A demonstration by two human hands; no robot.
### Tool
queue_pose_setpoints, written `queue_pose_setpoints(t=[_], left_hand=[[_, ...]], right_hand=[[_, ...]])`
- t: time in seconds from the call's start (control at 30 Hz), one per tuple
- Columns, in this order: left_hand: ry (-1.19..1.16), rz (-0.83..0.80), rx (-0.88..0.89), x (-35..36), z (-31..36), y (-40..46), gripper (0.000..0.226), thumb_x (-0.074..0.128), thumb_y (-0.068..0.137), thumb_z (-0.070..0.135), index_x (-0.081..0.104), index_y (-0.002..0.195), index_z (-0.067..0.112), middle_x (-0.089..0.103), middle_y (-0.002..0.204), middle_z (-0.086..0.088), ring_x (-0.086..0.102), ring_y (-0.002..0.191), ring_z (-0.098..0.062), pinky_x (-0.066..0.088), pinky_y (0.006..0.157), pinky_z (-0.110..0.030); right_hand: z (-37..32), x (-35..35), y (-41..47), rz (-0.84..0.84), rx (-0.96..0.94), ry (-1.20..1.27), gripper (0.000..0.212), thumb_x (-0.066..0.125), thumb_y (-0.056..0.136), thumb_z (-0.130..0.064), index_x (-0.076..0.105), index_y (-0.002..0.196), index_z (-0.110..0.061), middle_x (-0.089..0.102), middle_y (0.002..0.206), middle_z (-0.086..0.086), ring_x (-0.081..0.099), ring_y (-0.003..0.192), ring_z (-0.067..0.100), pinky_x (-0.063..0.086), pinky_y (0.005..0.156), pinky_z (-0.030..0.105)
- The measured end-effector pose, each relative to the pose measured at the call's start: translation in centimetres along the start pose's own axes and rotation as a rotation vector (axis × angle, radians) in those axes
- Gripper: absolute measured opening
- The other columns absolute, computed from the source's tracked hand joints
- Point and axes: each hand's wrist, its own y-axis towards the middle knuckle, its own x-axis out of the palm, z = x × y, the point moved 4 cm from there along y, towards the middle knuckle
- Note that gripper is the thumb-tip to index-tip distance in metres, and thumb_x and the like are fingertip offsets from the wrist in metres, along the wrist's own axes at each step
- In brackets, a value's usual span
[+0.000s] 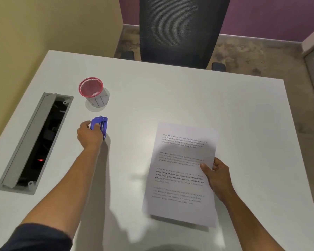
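Observation:
A blue hole punch point(101, 124) stands on the white desk point(170, 98), left of centre. My left hand point(88, 134) reaches out and grips it, fingers curled over its near side. A printed sheet of paper point(181, 171) with several paragraphs of text is lifted a little off the desk on the right, casting a shadow below it. My right hand point(218, 175) pinches the sheet's right edge, thumb on top of the page.
A red mesh pen cup point(92, 90) stands behind the punch. An open grey cable tray point(31, 142) is sunk into the desk at the left. A black mesh office chair point(181, 31) stands beyond the desk's far edge.

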Motion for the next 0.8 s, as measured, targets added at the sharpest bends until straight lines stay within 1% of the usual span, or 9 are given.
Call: queue_pose_setpoints(t=[0.07,0.1,0.17,0.27,0.37,0.5,0.6,0.73,0.8], left_hand=[[-0.022,-0.033,-0.019,0.5,-0.1,0.6,0.033,0.058,0.091,0.018,0.055,0.123,0.012,0.059,0.117,-0.008,0.059,0.091,-0.026,0.046,0.074,-0.031],[-0.024,-0.033,-0.02,0.5,-0.2,0.8,0.032,0.058,0.091,0.016,0.055,0.123,0.012,0.06,0.117,-0.008,0.057,0.086,-0.023,0.045,0.072,-0.03],[-0.031,-0.026,-0.022,0.4,-0.7,1.4,0.03,0.058,0.091,0.013,0.057,0.121,0.012,0.061,0.119,-0.01,0.056,0.084,-0.022,0.046,0.071,-0.03],[-0.09,-0.087,-0.062,0.0,-1.2,1.8,0.026,0.06,0.09,0.009,0.062,0.116,0.009,0.064,0.116,-0.012,0.059,0.086,-0.023,0.048,0.073,-0.031],[-0.143,-0.174,-0.057,-0.2,-1.4,0.9,0.025,0.06,0.089,0.005,0.065,0.113,0.007,0.065,0.106,-0.013,0.06,0.082,-0.023,0.049,0.064,-0.025],[-0.18,-0.265,-0.052,-0.1,-1.7,-2.5,0.022,0.061,0.089,0.003,0.066,0.11,0.002,0.066,0.097,-0.014,0.061,0.07,-0.02,0.052,0.06,-0.026],[-0.194,-0.344,-0.06,0.5,-2.2,-6.0,0.02,0.061,0.089,0.001,0.066,0.108,0.0,0.066,0.096,-0.017,0.06,0.07,-0.021,0.053,0.068,-0.031],[-0.214,-0.446,-0.108,1.5,-3.0,-11.2,0.017,0.06,0.09,0.0,0.065,0.107,0.0,0.066,0.092,-0.015,0.06,0.064,-0.018,0.051,0.058,-0.029],[-0.206,-0.479,-0.121,2.0,-3.4,-13.5,0.015,0.061,0.09,0.0,0.065,0.104,0.002,0.067,0.088,-0.014,0.06,0.063,-0.017,0.05,0.056,-0.028]], right_hand=[[0.2,0.1,0.1,0.001,0.003,0.004,0.024,0.069,0.088,-0.008,0.069,0.11,-0.019,0.076,0.107,0.008,0.074,0.093,0.03,0.061,0.079,0.047],[0.2,0.1,0.2,0.006,0.004,0.006,0.025,0.069,0.088,-0.008,0.069,0.11,-0.018,0.076,0.106,0.008,0.073,0.094,0.031,0.06,0.08,0.048],[0.2,-0.1,0.1,0.015,0.003,0.004,0.026,0.069,0.088,-0.007,0.068,0.112,-0.015,0.076,0.107,0.009,0.073,0.095,0.032,0.059,0.083,0.051],[-0.4,-0.7,-0.1,0.022,-0.017,-0.006,0.025,0.069,0.088,-0.008,0.068,0.111,-0.015,0.076,0.106,0.009,0.073,0.094,0.032,0.059,0.082,0.052],[-0.8,-1.3,-0.7,0.024,-0.032,-0.013,0.023,0.069,0.088,-0.009,0.069,0.11,-0.015,0.076,0.104,0.009,0.074,0.092,0.032,0.059,0.08,0.053],[-0.3,-1.9,-1.6,0.025,-0.022,0.002,0.023,0.07,0.088,-0.009,0.068,0.11,-0.014,0.076,0.104,0.011,0.073,0.092,0.034,0.058,0.081,0.057],[0.2,-2.3,-2.5,0.029,-0.025,0.004,0.023,0.07,0.087,-0.01,0.069,0.109,-0.015,0.076,0.104,0.012,0.073,0.093,0.035,0.057,0.082,0.058],[0.9,-3.1,-3.6,0.031,-0.026,-0.004,0.024,0.07,0.088,-0.01,0.068,0.111,-0.014,0.076,0.105,0.012,0.073,0.093,0.034,0.057,0.083,0.058],[1.1,-3.6,-4.1,0.03,-0.025,-0.015,0.025,0.069,0.089,-0.011,0.068,0.113,-0.014,0.076,0.104,0.01,0.073,0.093,0.033,0.058,0.081,0.057]])
